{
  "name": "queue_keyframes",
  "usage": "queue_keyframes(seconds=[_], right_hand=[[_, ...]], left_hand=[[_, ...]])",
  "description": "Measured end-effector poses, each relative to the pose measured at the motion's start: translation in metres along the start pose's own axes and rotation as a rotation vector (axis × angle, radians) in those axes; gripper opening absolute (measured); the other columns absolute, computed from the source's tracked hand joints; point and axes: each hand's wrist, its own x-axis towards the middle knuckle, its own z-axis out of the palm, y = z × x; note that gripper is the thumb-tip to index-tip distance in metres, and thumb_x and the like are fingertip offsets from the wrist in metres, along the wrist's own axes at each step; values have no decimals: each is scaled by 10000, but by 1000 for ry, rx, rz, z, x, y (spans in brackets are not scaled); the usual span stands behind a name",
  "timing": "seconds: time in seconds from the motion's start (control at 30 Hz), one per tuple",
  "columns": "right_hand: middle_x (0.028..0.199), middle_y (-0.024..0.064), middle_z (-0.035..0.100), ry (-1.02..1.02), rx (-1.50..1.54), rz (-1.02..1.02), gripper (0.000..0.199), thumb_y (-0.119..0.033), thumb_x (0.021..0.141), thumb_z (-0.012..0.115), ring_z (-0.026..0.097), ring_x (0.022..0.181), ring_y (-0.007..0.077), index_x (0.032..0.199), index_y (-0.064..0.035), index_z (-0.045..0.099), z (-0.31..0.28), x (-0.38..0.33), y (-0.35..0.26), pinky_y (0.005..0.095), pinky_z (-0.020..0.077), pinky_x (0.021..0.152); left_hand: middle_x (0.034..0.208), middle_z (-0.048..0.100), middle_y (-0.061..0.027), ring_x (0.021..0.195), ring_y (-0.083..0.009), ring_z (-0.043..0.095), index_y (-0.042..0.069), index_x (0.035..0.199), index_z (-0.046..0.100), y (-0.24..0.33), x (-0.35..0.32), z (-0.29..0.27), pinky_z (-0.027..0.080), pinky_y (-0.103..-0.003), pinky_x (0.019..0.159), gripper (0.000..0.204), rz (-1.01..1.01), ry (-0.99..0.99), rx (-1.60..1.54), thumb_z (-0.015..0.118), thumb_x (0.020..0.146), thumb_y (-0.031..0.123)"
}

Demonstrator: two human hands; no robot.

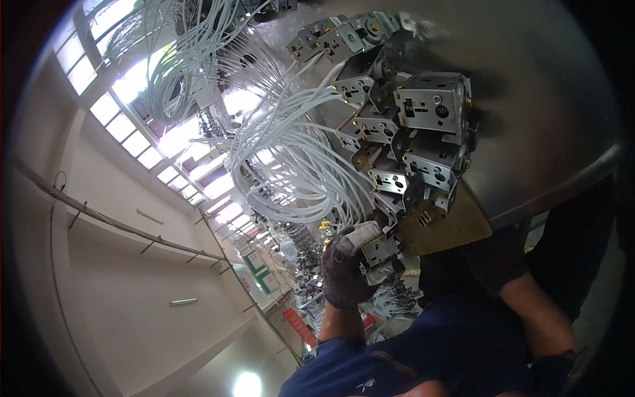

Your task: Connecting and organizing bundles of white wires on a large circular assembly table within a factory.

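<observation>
My left hand (346, 272), in a dark glove with pale coverings on the fingers, is closed around a small silver metal housing (380, 251). It holds this at the table's near edge, beside the row of similar metal housings (433, 109). White cables (301, 165) run leftward from these in a large looped bundle. A brown board (463, 221) lies near the held piece, with a few small brass-coloured parts (425, 218) on it. My right hand (493, 260), also dark-gloved, is low beside the board's near edge; its fingers are lost in shadow.
The shiny metal tabletop (529, 119) stretches right of the housings, its rounded edge (562, 192) near my body. More white cables (172, 73) hang at upper left. Beyond my left hand are heaps of metal parts and cables (393, 299). A pale wall (145, 284) rises at the left.
</observation>
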Motion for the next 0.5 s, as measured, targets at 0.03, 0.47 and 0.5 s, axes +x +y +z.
queue_keyframes(seconds=[0.03,0.47,0.5], right_hand=[[1207,197,675,-19,21,14,347,-279,978,569,637,1123,397,1221,-62,691,1,0,1,489,504,989],[1387,204,590,-81,-90,61,458,-336,1006,531,545,1300,408,1395,-101,596,7,-1,2,513,419,1122],[1390,205,588,-25,-182,21,462,-337,1007,529,542,1304,410,1400,-102,593,7,0,3,514,417,1123]], left_hand=[[1201,733,-115,1076,-241,715,18,1267,690,-2,2,1,578,-379,921,680,60,-1,0,948,730,345],[1194,730,-138,1063,-285,715,26,1249,688,3,8,6,560,-417,918,570,317,132,-56,881,827,357],[1194,730,-138,1063,-285,715,26,1249,688,2,8,6,560,-417,918,570,321,134,-60,881,827,357]])
